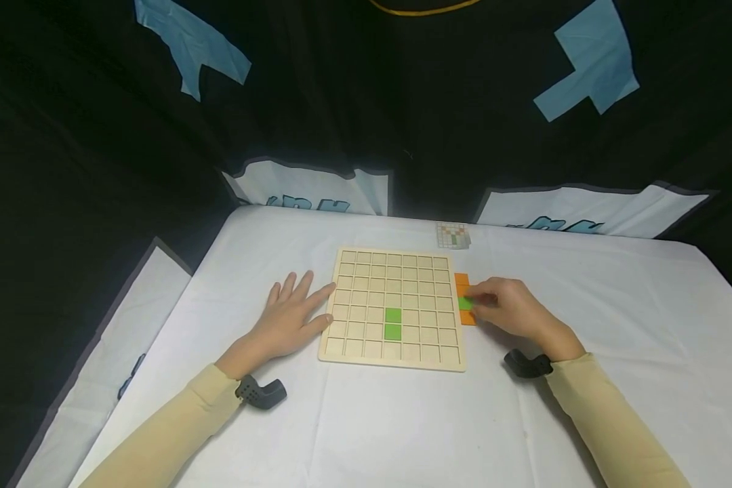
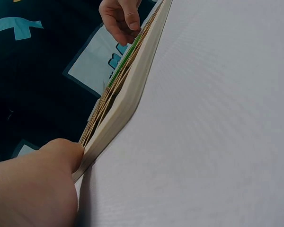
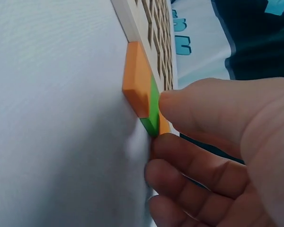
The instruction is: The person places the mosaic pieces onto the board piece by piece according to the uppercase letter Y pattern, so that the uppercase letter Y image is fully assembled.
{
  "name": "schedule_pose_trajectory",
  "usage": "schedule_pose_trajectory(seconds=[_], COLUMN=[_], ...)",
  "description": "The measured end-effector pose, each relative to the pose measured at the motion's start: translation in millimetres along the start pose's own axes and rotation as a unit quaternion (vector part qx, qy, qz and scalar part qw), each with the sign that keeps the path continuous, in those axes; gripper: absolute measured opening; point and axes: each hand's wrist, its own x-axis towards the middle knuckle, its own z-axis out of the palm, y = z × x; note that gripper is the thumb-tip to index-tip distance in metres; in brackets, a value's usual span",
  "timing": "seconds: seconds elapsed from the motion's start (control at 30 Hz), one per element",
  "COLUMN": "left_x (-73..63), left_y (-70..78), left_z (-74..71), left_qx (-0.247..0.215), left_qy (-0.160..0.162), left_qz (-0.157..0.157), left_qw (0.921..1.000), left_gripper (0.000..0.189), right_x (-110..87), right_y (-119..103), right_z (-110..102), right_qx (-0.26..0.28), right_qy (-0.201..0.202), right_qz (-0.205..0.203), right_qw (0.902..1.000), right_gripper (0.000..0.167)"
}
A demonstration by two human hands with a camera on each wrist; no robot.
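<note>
Head: the board (image 1: 409, 299), on the counter (image 1: 415, 427), is touched by the left hand (image 1: 289, 318), fingers spread; beside it, a green tile (image 1: 465, 303) (orange tiles (image 1: 461, 278) either side) is pinched by the right hand (image 1: 512, 308). Left wrist: board edge met by thumb (image 2: 61, 151). Right wrist: green tile met by thumb.

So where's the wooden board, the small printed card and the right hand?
Wooden board (image 1: 394, 299): head view, bare square near middle.
Printed card (image 1: 453, 236): head view, middle of its face.
Right hand (image 1: 514, 309): head view, back of hand.

Black cloth (image 1: 402, 102) hangs behind a white-covered table (image 1: 402, 427).
</note>
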Motion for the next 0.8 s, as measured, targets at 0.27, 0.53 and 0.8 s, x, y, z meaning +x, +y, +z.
schedule_pose_trajectory(seconds=[0.27,0.53,0.8], left_x=[-0.1,0.0,-0.1], left_y=[-0.3,0.6,1.0], left_z=[0.4,0.2,0.1], left_qx=[-0.002,-0.001,-0.004], left_qy=[-0.003,-0.002,-0.002], left_qz=[-0.004,-0.002,-0.003], left_qw=[1.0000,1.0000,1.0000], left_gripper=[0.063,0.063,0.063], right_x=[4.4,8.8,10.1], right_y=[0.6,0.8,0.8], right_z=[1.9,2.8,3.8], right_qx=[-0.001,-0.010,-0.018], right_qy=[-0.009,-0.011,-0.012], right_qz=[0.009,0.020,0.024], right_qw=[0.9999,0.9997,0.9995], right_gripper=[0.028,0.030,0.030])
